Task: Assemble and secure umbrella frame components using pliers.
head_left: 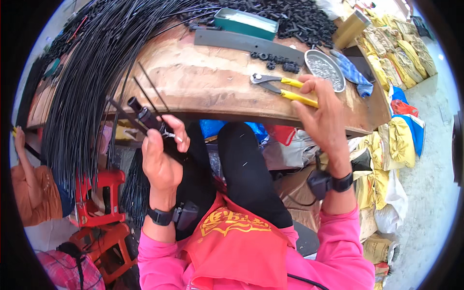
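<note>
My left hand [162, 162] is closed round a short black tubular fitting [144, 116]. Thin black rods [147, 87] stick up beside it, and a small shiny metal bit [168, 133] shows between the fingers. Over the table's front right part, my right hand [321, 113] is open, thumb and fingers apart, right at the yellow handles of a pair of pliers [267, 82]. Those pliers lie on the wood with their jaws to the left. Whether the fingertips touch the handles I cannot tell.
Long black rods [92, 92] hang in a thick bundle over the table [188, 77] at left. Behind the pliers lie small black fittings [275, 61], a round dish of metal bits [325, 72], a blue cloth [355, 72] and a green tray [245, 24]. A person [36, 191] is at far left.
</note>
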### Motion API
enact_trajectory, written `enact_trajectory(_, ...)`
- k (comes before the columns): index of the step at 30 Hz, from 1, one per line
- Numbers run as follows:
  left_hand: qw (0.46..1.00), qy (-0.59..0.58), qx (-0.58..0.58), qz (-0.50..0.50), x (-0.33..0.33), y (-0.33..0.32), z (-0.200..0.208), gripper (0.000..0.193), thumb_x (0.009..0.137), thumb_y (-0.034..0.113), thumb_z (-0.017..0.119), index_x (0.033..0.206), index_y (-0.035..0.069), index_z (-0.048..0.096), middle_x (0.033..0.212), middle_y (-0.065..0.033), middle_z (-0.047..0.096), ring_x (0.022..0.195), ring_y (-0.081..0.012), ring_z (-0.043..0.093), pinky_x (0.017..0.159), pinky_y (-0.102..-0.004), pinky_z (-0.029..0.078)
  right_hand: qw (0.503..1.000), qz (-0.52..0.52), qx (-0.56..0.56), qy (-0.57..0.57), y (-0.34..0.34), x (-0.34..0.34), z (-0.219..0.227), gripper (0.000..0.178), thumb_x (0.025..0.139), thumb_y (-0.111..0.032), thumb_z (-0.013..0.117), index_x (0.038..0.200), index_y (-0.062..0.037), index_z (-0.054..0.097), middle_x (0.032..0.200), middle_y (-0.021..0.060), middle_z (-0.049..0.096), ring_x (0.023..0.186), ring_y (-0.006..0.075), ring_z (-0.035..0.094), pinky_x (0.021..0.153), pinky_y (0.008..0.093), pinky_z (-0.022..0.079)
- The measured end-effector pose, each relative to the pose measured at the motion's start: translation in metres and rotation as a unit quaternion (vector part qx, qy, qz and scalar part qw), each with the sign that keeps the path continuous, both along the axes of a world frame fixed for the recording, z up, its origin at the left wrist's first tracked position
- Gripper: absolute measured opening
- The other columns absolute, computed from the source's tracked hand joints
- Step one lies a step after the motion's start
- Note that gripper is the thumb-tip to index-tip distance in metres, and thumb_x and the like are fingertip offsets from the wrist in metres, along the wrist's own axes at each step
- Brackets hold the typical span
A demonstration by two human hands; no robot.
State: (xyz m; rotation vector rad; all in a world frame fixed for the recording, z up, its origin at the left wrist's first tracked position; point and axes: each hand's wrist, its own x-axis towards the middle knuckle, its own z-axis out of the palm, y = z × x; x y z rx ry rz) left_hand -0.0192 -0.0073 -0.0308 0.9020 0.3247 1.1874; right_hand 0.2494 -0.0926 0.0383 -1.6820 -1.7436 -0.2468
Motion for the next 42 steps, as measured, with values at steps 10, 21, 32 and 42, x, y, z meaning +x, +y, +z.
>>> enact_trajectory(10, 0.998, -0.038, 0.024, -0.05, -0.012, 0.009, -0.006, 0.045, 0.087, 0.044, 0.056, 0.098, 0.001, 0.05, 0.068, -0.0014, 0.043, 0.061, -0.0111, 0.042, 0.057, -0.0258, 0.033, 0.976, 0.011, -0.097, -0.197, -0.002, 0.033, -0.006, 0.018, 0.078, -0.012, 0.062, 0.089, -0.002, 0.053, 0.099, 0.0166, 0.053, 0.089, 0.0336, 0.047, 0.08, 0.0408, 0.039)
enact_trajectory(21, 0.993, -0.065, 0.037, -0.09, -0.001, 0.006, -0.004, 0.051, 0.085, 0.05, 0.055, 0.094, 0.0, 0.052, 0.067, -0.003, 0.045, 0.056, -0.0098, 0.039, 0.052, -0.0242, 0.031, 0.641, 0.318, -0.29, 0.635, -0.052, -0.093, -0.041, 0.02, 0.084, -0.017, 0.063, 0.077, -0.0004, 0.055, 0.081, 0.0081, 0.061, 0.073, 0.0111, 0.057, 0.064, 0.0262, 0.046)
enact_trajectory(32, 0.998, -0.032, 0.048, -0.033, -0.006, -0.006, 0.002, 0.054, 0.087, 0.052, 0.052, 0.094, -0.001, 0.05, 0.09, -0.0123, 0.049, 0.06, -0.0096, 0.039, 0.054, -0.0226, 0.034, 0.2, 0.439, -0.331, 0.811, -0.046, -0.151, -0.071, 0.049, 0.094, -0.032, 0.047, 0.128, 0.0017, 0.041, 0.122, 0.0391, 0.044, 0.113, 0.0402, 0.052, 0.086, 0.0388, 0.048)
enact_trajectory(42, 0.997, -0.026, 0.048, -0.045, -0.011, -0.008, 0.004, 0.056, 0.085, 0.055, 0.052, 0.093, -0.001, 0.049, 0.083, -0.0117, 0.049, 0.068, -0.013, 0.046, 0.058, -0.0233, 0.038, 0.187, 0.441, -0.332, 0.813, -0.042, -0.154, -0.068, 0.049, 0.092, -0.034, 0.051, 0.124, 0.0014, 0.043, 0.12, 0.0301, 0.05, 0.11, 0.0354, 0.055, 0.089, 0.0447, 0.046)
